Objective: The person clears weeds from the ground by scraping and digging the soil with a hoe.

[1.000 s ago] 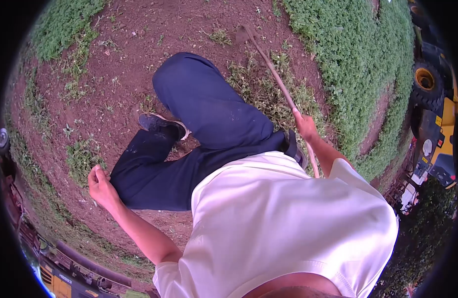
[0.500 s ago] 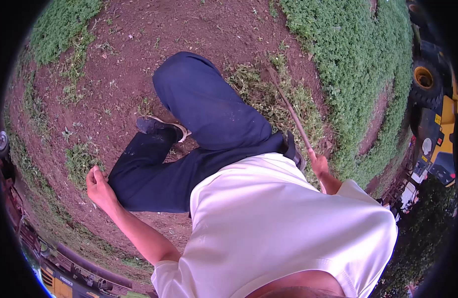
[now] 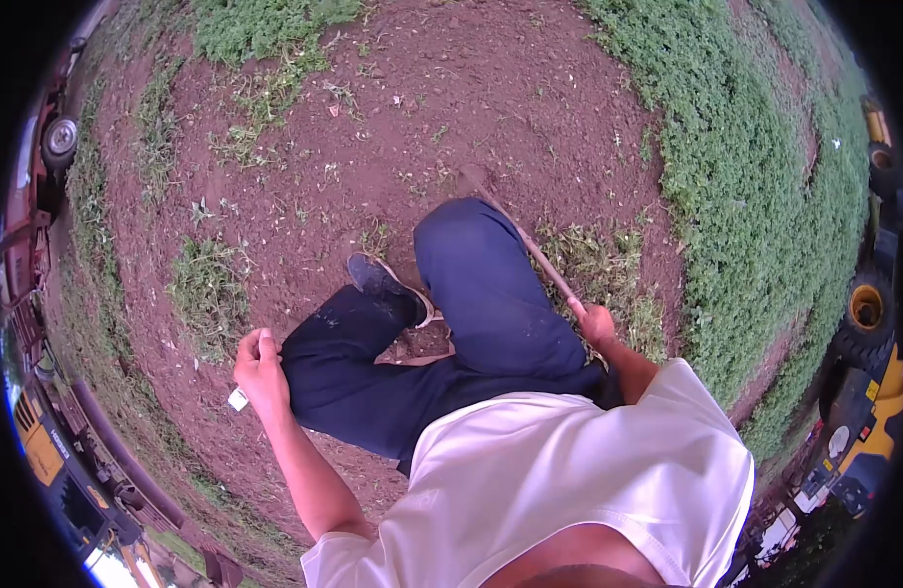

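Observation:
My right hand (image 3: 596, 324) is wrapped round the near end of a long brown wooden handle (image 3: 535, 250). The handle slants forward and left past my bent right knee, and its far end blurs into the reddish soil (image 3: 451, 118). Beside my left knee is my left hand (image 3: 262, 374), its fingers curled together and the thumb pointing forward. A small white blocky object (image 3: 238, 399) shows at the outer edge of that hand. Whether the hand grips it is unclear. Pulled or flattened weeds (image 3: 608, 260) lie to the right of the handle.
Dense low green plants (image 3: 735, 196) grow along the right side. A weed clump (image 3: 208, 299) stands to the left of my left hand. My dark shoe (image 3: 381, 279) rests on the soil. Yellow machinery (image 3: 878, 392) and a red vehicle (image 3: 30, 216) stand at the edges.
The view has shifted, so scene and body appear further right. The handle's far end has swung left, from the weed pile to bare soil before my knee. The white object now shows by my left hand.

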Tool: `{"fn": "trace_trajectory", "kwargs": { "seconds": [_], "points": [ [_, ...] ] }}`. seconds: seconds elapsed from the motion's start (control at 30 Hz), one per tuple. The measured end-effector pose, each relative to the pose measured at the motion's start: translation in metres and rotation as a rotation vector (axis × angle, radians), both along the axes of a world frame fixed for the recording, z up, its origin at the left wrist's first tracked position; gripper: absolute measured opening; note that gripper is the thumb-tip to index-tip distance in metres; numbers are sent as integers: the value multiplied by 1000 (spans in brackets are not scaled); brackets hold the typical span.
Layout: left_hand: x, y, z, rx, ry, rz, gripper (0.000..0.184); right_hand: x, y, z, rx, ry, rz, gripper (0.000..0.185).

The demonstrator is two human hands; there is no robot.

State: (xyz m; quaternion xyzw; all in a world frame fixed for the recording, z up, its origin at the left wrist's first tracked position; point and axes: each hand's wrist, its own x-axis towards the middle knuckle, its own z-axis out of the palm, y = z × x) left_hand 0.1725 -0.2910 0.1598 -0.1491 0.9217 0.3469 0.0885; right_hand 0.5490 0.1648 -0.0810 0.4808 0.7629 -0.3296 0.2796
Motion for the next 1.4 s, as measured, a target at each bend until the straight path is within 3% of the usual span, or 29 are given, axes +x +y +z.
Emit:
{"fn": "trace_trajectory", "kwargs": {
  "seconds": [0.17,0.2,0.43,0.5,0.63,0.87,0.97,1.03,1.13,1.23,1.3,1.33,1.4],
  "points": [
    [-7,3,4,-16,-29,22,23,-107,-3,-28,9,95,-11,74],
    [-7,3,5,-37,-57,22,23,-124,4,-60,18,95,8,74],
    [-9,5,4,-33,-47,58,23,-370,12,-82,44,324,4,75],
    [-8,3,2,-35,-34,49,25,-405,14,-75,-60,352,-47,72],
    [-3,-10,-3,-39,4,59,28,-360,18,-40,-56,396,-32,73],
    [5,-15,-1,-9,-14,108,28,-93,34,19,31,76,172,64],
    [4,-16,-1,1,-8,111,28,-17,32,42,56,-104,289,69],
    [2,-17,-2,8,-8,109,28,-22,20,41,0,-112,239,71],
    [-3,-18,-5,23,-13,111,28,-51,17,-12,3,-44,239,72],
    [0,-17,-1,10,-40,119,28,-143,8,-73,-88,239,228,65],
    [-2,-15,-1,46,-22,132,28,-213,11,-156,-437,612,-148,53],
    [-3,-15,0,40,-27,143,28,-297,-29,-49,-251,402,-54,54],
    [-2,-16,1,15,-32,130,28,-343,-24,-80,-414,459,-189,55]
  ]
}}
